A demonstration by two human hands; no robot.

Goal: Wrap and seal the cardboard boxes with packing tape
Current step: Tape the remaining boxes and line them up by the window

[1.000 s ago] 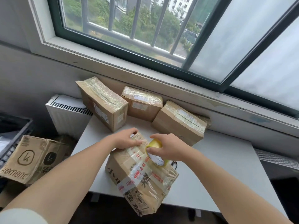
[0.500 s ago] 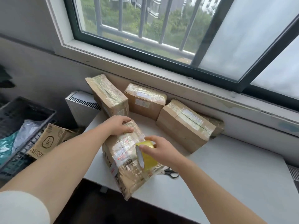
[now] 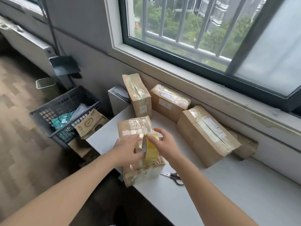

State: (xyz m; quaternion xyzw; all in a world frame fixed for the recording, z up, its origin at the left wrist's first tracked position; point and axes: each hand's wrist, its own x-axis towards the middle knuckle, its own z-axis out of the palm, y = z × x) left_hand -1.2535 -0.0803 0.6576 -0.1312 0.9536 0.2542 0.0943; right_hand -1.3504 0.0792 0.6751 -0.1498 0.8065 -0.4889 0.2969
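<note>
The right hand [image 3: 166, 144] is gripping a yellow tape roll [image 3: 152, 148] atop the taped box [image 3: 135, 126]. The left hand [image 3: 127, 148] is touching the roll, grip unclear.

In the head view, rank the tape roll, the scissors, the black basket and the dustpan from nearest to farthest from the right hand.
1. tape roll, held in the right hand's grip
2. scissors, on the table by that wrist
3. black basket, low, left of the table
4. dustpan, farther back beyond the basket
</note>
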